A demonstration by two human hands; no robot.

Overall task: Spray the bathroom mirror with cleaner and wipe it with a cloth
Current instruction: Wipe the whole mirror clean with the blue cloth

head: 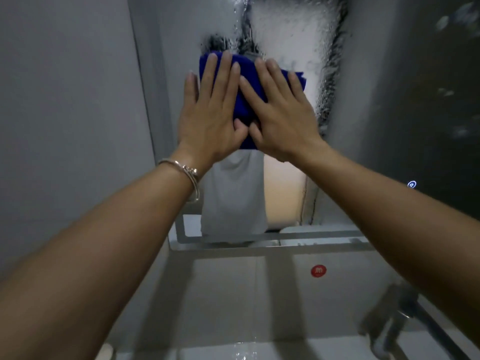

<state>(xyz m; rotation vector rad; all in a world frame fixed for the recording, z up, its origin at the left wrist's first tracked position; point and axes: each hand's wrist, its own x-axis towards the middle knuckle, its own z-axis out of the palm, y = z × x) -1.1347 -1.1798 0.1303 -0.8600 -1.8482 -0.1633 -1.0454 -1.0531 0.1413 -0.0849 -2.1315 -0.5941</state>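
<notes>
A blue cloth point(244, 100) lies flat against the bathroom mirror point(285, 42), whose upper part is covered in wet spray droplets and streaks. My left hand point(210, 115) presses on the cloth's left side with straight, spread fingers; a silver bracelet sits on that wrist. Beside it, my right hand point(280, 113) presses the cloth's right side, fingers straight, thumbs of both hands nearly touching. No spray bottle is in view. The mirror below the cloth reflects a person's grey top.
A grey wall point(65, 100) stands close on the left. Below the mirror is a narrow ledge point(272, 249) and a panel with a round red sticker point(318, 271). A metal faucet point(397, 315) sticks out at the lower right above a wet basin point(246, 352).
</notes>
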